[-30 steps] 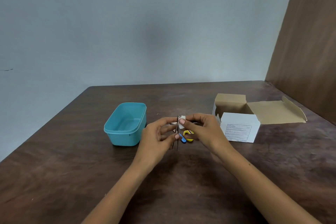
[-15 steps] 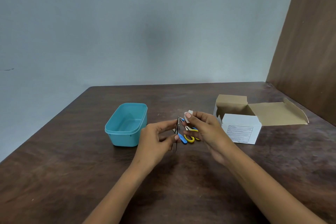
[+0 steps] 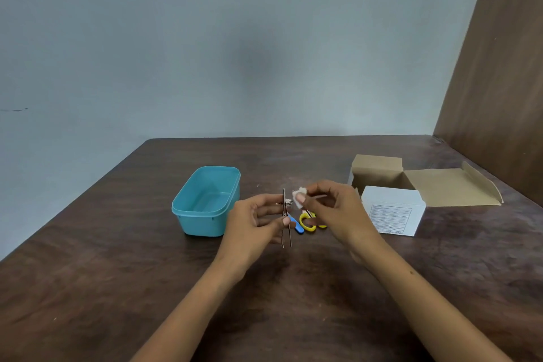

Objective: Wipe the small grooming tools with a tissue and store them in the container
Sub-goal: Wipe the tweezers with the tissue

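1. Tweezers [image 3: 285, 220] are held upright above the surface [image 3: 117, 273], pinched at mid-length by the left hand [image 3: 249, 232]; the thumb is seen pressed on the near side, with the other fingers curled behind the metal. The two prongs are pointed down and stand slightly apart.
2. A small white tissue [image 3: 299, 195] is pinched between thumb and fingertips of the right hand [image 3: 338, 214], just right of the tweezers' upper end. Whether tissue and metal are touching cannot be told.
3. Both hands are raised near the middle of the surface, close together, with the forearms stretched in from the near edge.
4. A blue-handled tool [image 3: 296, 225] is seen lying on the surface behind the tweezers, partly hidden; its kind cannot be made out.
5. Yellow-handled scissors [image 3: 308, 222] are lying just right of the blue tool, partly covered by the right hand.
6. A small metal piece [image 3: 289, 201] is glimpsed beside the tweezers' top; too small to identify.
7. A teal container [image 3: 205, 200] is placed left of the hands, lid off, near the left hand but apart from it. No tools are seen inside.
8. A white carton [image 3: 393, 211] with printed label and opened brown flaps is set to the right of the hands.
9. A grey wall [image 3: 235, 38] is noted behind, and a brown panel [image 3: 499, 67] at the right.
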Action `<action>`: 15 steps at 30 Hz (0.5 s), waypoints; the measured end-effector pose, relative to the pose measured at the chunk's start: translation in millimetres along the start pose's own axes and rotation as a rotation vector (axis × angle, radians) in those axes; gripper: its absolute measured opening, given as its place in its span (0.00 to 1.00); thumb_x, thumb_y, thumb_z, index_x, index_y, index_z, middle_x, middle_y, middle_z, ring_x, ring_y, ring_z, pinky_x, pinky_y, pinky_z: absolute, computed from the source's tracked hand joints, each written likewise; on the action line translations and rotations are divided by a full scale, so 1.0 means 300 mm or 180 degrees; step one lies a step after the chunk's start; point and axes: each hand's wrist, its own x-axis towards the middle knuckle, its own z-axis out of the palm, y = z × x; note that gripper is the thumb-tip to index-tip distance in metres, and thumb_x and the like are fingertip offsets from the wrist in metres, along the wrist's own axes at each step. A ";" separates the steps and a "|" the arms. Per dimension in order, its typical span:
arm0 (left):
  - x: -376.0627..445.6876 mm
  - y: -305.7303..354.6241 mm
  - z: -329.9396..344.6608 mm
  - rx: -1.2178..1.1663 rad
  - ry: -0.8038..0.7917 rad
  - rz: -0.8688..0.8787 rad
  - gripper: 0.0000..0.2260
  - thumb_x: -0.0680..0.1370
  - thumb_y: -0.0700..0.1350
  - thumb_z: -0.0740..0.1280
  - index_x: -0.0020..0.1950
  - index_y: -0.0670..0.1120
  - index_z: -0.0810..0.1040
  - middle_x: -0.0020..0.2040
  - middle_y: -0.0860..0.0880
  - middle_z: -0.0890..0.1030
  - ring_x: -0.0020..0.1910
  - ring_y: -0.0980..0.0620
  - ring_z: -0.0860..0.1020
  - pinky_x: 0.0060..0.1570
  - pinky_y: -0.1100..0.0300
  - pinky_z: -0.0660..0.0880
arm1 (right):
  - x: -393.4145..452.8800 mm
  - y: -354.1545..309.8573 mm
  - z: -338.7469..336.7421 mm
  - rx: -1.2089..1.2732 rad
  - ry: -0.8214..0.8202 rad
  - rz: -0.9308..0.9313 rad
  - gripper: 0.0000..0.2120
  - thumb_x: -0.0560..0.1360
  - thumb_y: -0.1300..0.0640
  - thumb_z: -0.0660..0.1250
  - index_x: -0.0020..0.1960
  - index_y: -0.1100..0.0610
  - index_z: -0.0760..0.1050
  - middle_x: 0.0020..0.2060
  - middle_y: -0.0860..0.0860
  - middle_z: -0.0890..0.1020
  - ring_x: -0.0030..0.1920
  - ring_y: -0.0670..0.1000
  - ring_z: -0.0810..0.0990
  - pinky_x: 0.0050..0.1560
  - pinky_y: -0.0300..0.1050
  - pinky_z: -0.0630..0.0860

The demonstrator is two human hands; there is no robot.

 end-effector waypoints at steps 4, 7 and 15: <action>-0.001 0.004 0.000 -0.0177 -0.0032 -0.0026 0.17 0.71 0.34 0.72 0.58 0.45 0.78 0.50 0.49 0.84 0.47 0.54 0.83 0.39 0.58 0.82 | -0.007 0.016 0.002 -0.0001 -0.0101 0.0190 0.06 0.68 0.62 0.74 0.44 0.61 0.82 0.39 0.57 0.85 0.37 0.51 0.84 0.37 0.45 0.82; -0.003 0.003 -0.002 -0.0198 -0.0033 -0.0010 0.17 0.71 0.34 0.72 0.57 0.46 0.78 0.49 0.50 0.84 0.48 0.54 0.83 0.41 0.57 0.82 | -0.008 0.009 -0.004 0.0022 -0.0083 0.0260 0.08 0.67 0.62 0.75 0.45 0.62 0.81 0.39 0.58 0.85 0.38 0.51 0.85 0.38 0.46 0.83; -0.008 0.015 -0.001 -0.0300 0.0024 0.0061 0.17 0.70 0.33 0.72 0.53 0.50 0.77 0.47 0.53 0.83 0.45 0.58 0.83 0.39 0.62 0.81 | -0.009 0.005 0.005 0.0173 -0.0001 0.0325 0.06 0.70 0.66 0.72 0.47 0.64 0.79 0.39 0.59 0.85 0.37 0.51 0.85 0.35 0.43 0.82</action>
